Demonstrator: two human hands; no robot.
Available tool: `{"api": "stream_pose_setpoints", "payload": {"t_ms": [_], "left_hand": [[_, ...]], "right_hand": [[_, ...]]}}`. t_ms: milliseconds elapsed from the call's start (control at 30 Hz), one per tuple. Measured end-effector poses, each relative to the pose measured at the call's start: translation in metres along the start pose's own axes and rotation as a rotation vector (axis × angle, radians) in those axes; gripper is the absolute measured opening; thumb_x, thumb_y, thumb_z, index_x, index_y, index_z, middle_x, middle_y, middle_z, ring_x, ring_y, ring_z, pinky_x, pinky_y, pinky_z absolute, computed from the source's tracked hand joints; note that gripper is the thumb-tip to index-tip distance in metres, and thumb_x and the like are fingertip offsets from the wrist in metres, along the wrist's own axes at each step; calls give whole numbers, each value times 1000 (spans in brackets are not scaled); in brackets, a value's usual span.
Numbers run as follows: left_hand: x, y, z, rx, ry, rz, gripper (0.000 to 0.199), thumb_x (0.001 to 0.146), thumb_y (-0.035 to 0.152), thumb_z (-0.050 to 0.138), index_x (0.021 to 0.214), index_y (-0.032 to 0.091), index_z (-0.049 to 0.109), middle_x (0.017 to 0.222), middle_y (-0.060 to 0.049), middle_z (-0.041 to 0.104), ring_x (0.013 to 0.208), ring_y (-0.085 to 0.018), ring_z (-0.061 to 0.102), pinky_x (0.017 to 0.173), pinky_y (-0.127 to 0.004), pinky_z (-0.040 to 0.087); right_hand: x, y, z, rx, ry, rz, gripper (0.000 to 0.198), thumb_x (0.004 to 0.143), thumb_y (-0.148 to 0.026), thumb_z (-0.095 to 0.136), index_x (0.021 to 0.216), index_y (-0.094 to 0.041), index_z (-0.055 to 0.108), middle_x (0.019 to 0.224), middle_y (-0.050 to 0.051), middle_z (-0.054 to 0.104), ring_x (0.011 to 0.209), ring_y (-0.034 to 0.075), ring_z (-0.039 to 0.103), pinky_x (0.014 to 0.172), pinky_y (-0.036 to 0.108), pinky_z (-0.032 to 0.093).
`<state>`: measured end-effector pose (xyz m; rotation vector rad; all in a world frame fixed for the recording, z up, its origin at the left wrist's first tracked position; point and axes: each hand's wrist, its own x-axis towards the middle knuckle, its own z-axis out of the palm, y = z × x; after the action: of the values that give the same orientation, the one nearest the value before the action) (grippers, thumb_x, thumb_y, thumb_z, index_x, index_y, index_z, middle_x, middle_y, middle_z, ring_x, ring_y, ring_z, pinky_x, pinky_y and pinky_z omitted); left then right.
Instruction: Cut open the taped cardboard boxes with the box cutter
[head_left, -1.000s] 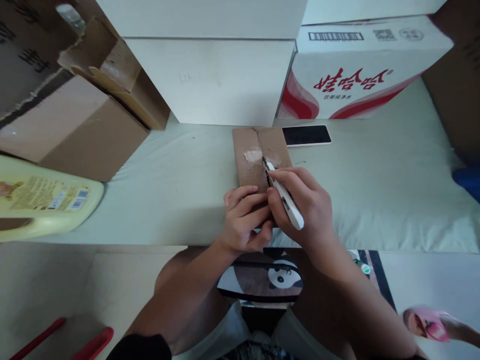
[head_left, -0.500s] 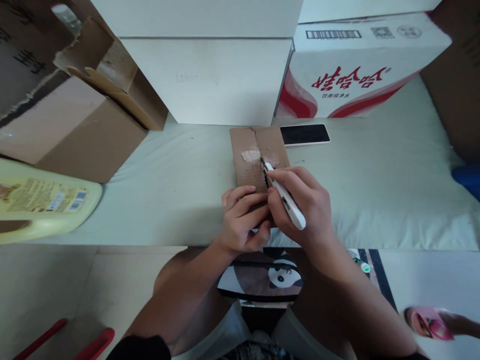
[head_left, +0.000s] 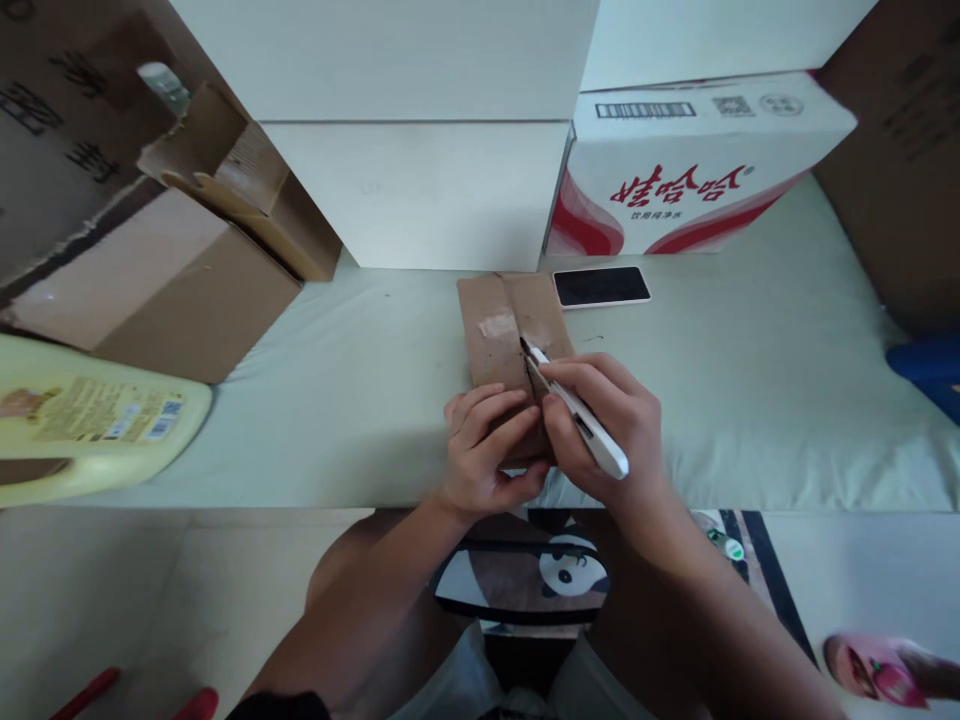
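A small brown cardboard box lies on the pale green cloth, a seam running down its top and a worn patch of tape beside it. My right hand is closed around a white utility knife, held like a pen. The dark blade tip meets the box's seam near the tape patch. My left hand grips the near end of the box, fingers across the top and thumb at the front edge. Part of the near end is hidden beneath my hands.
A phone lies right of the box's far end. White boxes and a red-and-white carton stand behind. To the left are brown cartons and a yellow jug. A blue object sits far right.
The knife has drawn slightly toward me along the seam, its handle shifting right. My left hand stays on the box. The whole view has tilted up a little.
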<state>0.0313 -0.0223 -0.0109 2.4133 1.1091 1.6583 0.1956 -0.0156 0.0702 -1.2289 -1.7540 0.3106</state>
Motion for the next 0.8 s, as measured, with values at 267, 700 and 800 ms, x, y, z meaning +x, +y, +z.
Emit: {"api": "stream_pose_setpoints", "payload": {"t_ms": [267, 700, 800], "left_hand": [[-3, -7, 2, -19, 70, -29, 57, 98, 57, 65, 146, 26, 57, 134, -14, 64, 136, -31, 58, 113, -51, 53], [3, -53, -35, -283, 304, -770, 58, 87, 59, 80, 135, 31, 64, 135, -9, 68, 116, -22, 69, 95, -34, 60], [12, -67, -41, -536, 508, -1044, 56, 76, 54, 89, 119, 29, 64, 120, -4, 72, 95, -16, 71, 78, -26, 61]], "right_hand": [[-15, 11, -21, 275, 423, 77, 36, 104, -31, 39, 79, -27, 65, 82, 5, 71, 65, 22, 72, 53, 37, 55], [-56, 141, 2, -499, -207, 443, 46, 73, -48, 82, 101, -14, 68, 113, 20, 61, 108, 36, 64, 101, 58, 55], [-57, 132, 5, -572, -233, 444, 55, 75, -54, 82, 112, -15, 71, 127, 24, 63, 123, 45, 60, 104, 68, 50]]}}
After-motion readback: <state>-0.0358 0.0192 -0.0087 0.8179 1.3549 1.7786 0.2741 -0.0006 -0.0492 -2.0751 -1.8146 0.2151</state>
